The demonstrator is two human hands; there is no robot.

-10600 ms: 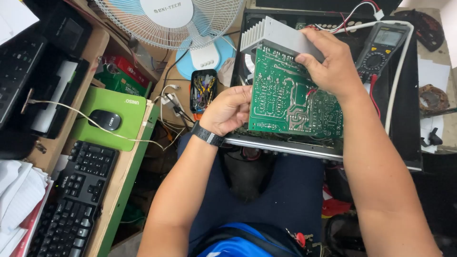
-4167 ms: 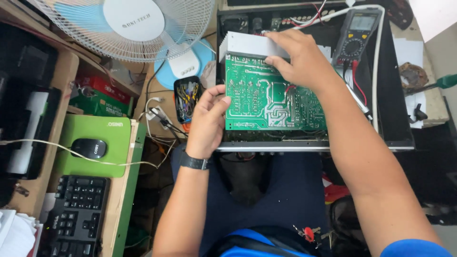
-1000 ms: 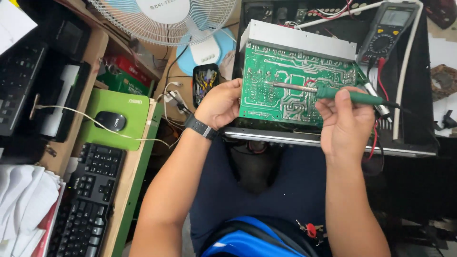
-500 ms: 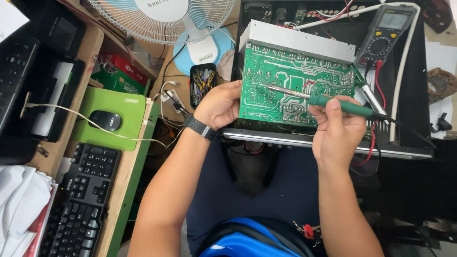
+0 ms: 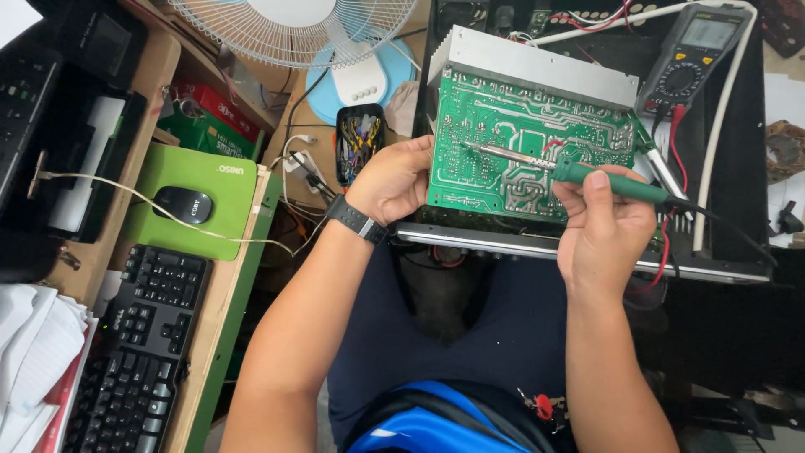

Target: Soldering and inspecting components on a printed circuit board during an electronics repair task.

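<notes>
Green circuit board (image 5: 528, 147), solder side up, propped tilted on the open black chassis (image 5: 587, 252); a pale metal heat sink (image 5: 537, 71) runs along the board's far edge.

Left hand (image 5: 394, 180) grips the board's left edge. Fingers curled together around that edge, thumb on the near corner. Black watch (image 5: 356, 220) on that wrist.

Right hand (image 5: 604, 231) sits at the board's near right corner, thumb and fingers pinched on the green handle of a soldering iron (image 5: 587, 172). The iron lies across the board, its metal tip reaching to the board's middle-left; whether the tip touches the copper cannot be told. A dark cord leaves the handle to the right of the board.

Right of the board, at its far corner: a multimeter (image 5: 696, 54) with red lead and a white cable looping past it.

Left of the board: a small black tray of wire bits (image 5: 359, 143), then the blue-and-white base of a fan (image 5: 360, 80), its grille further beyond.

Further left of the board: a wooden desk with a black mouse (image 5: 183, 204) on a green pad (image 5: 205, 180), and a black keyboard (image 5: 138, 344) nearer the person.
</notes>
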